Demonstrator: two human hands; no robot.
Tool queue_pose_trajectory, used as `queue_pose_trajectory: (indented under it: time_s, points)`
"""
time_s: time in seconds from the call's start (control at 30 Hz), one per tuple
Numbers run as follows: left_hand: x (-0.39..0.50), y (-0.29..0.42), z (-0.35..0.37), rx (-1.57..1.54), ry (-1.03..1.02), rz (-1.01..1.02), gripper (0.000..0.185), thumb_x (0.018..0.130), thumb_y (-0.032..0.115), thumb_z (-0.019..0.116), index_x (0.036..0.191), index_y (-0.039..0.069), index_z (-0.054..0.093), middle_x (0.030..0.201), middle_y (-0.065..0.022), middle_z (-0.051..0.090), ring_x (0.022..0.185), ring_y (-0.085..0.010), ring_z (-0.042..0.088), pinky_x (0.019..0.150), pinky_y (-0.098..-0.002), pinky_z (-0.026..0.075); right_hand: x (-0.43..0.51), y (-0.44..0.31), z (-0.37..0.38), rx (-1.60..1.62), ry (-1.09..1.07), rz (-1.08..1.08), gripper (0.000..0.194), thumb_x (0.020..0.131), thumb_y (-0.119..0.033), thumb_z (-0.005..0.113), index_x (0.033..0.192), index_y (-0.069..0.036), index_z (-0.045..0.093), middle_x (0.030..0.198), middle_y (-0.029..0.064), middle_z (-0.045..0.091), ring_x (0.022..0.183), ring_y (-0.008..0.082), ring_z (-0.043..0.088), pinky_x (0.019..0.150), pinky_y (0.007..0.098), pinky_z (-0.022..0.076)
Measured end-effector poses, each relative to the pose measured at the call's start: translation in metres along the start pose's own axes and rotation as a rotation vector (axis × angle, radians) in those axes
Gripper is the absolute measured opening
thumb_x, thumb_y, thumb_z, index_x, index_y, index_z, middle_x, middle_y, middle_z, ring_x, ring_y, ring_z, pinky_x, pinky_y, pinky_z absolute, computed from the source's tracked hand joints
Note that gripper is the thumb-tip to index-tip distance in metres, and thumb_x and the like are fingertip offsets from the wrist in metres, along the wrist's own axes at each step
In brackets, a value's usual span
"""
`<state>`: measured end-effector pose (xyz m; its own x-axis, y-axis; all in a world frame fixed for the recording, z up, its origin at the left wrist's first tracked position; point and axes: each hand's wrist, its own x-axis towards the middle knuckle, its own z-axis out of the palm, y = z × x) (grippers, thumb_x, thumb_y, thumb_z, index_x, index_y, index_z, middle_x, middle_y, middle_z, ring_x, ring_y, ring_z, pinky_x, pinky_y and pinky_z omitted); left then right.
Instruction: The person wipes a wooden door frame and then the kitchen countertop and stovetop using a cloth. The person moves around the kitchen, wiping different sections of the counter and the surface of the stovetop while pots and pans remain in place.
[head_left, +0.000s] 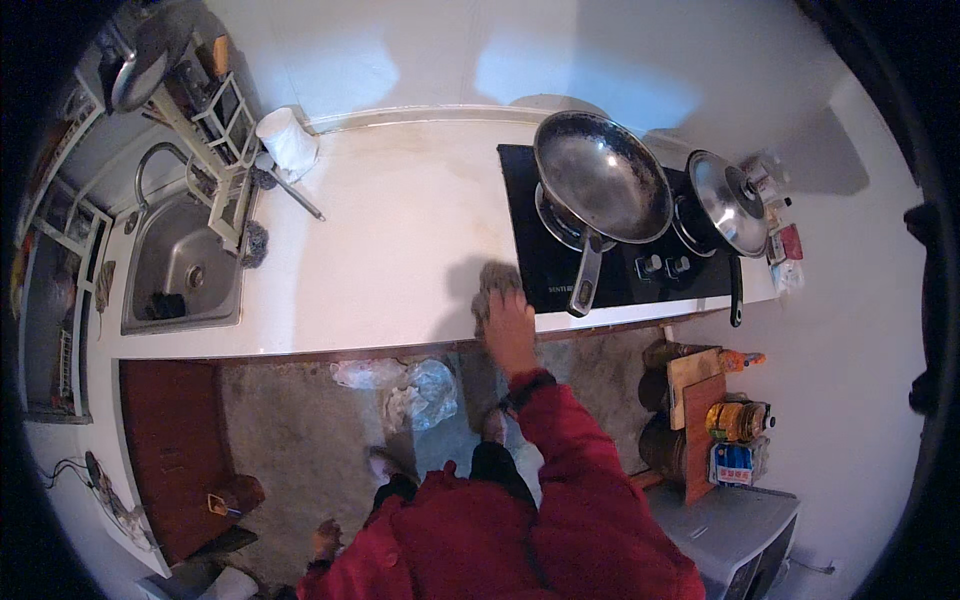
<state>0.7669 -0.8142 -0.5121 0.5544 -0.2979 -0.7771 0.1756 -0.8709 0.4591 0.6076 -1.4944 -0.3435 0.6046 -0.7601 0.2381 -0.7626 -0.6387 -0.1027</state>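
My right hand (510, 326) presses a grey-brown cloth (496, 289) on the white countertop (375, 247), right beside the left edge of the black gas cooktop (547, 281). My left hand (327, 538) hangs low by my side, away from the counter; its fingers look curled, but whether they hold anything is unclear. On the left burner a metal wok (604, 180) stands, its handle pointing towards me. A lidded pan (726, 202) sits on the right burner.
At the left are a steel sink (180, 262), a white rack (225, 187), a paper roll (288, 142) and a long-handled utensil (296, 196). Plastic bags (424, 394) lie on the floor. Cutting boards (705, 427), an oil bottle (735, 421) and a grey cabinet (727, 517) stand at the right.
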Motion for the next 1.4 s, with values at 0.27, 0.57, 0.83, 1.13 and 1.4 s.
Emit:
queue_pose_trajectory:
  time_s: [0.27, 0.57, 0.83, 1.13, 1.4]
  points:
    - [0.005, -0.010, 0.025, 0.042, -0.083, -0.029, 0.045, 0.091, 0.031, 0.063, 0.124, 0.002, 0.057, 0.084, -0.0091, 0.067, 0.070, -0.0182, 0.064, 0.060, -0.0331, 0.053, 0.062, -0.015, 0.021, -0.092, 0.162, 0.043, 0.030, 0.082, -0.018, 0.058, 0.111, -0.010, 0.056, 0.112, 0.0144, 0.055, 0.110, 0.0342, 0.053, 0.083, 0.0465, 0.0466]
    - [0.037, 0.027, 0.038, -0.070, -0.035, 0.130, 0.042, 0.089, 0.024, 0.062, 0.125, 0.003, 0.058, 0.088, -0.0076, 0.067, 0.073, -0.0165, 0.063, 0.066, -0.0330, 0.053, -0.035, 0.070, -0.019, 0.230, 0.071, -0.052, 0.057, 0.070, -0.007, 0.070, 0.124, -0.008, 0.053, 0.121, 0.0232, 0.054, 0.114, 0.0405, 0.054, 0.086, 0.0508, 0.0474]
    - [0.020, 0.050, 0.023, -0.024, -0.037, 0.026, 0.041, 0.088, 0.024, 0.062, 0.125, 0.004, 0.060, 0.087, -0.0082, 0.068, 0.072, -0.0184, 0.065, 0.062, -0.0354, 0.055, -0.015, -0.033, -0.006, 0.244, -0.045, -0.122, 0.051, 0.072, -0.013, 0.068, 0.122, -0.011, 0.057, 0.118, 0.0212, 0.053, 0.110, 0.0403, 0.053, 0.084, 0.0498, 0.0466]
    - [0.044, 0.071, 0.020, 0.139, -0.055, 0.078, 0.042, 0.088, 0.024, 0.061, 0.125, 0.005, 0.061, 0.087, -0.0095, 0.068, 0.072, -0.0202, 0.066, 0.057, -0.0376, 0.057, -0.034, 0.060, -0.025, 0.238, 0.031, -0.241, 0.040, 0.073, -0.008, 0.064, 0.113, -0.007, 0.057, 0.140, 0.0099, 0.049, 0.129, 0.0300, 0.045, 0.086, 0.0446, 0.0484]
    - [0.031, 0.080, 0.042, 0.289, -0.025, 0.008, 0.042, 0.086, 0.022, 0.060, 0.123, 0.001, 0.062, 0.085, -0.0110, 0.069, 0.067, -0.0195, 0.066, 0.055, -0.0346, 0.056, -0.080, 0.230, -0.042, 0.156, -0.137, 0.157, 0.044, 0.075, -0.010, 0.064, 0.119, -0.008, 0.058, 0.136, 0.0125, 0.052, 0.123, 0.0368, 0.048, 0.096, 0.0478, 0.0436]
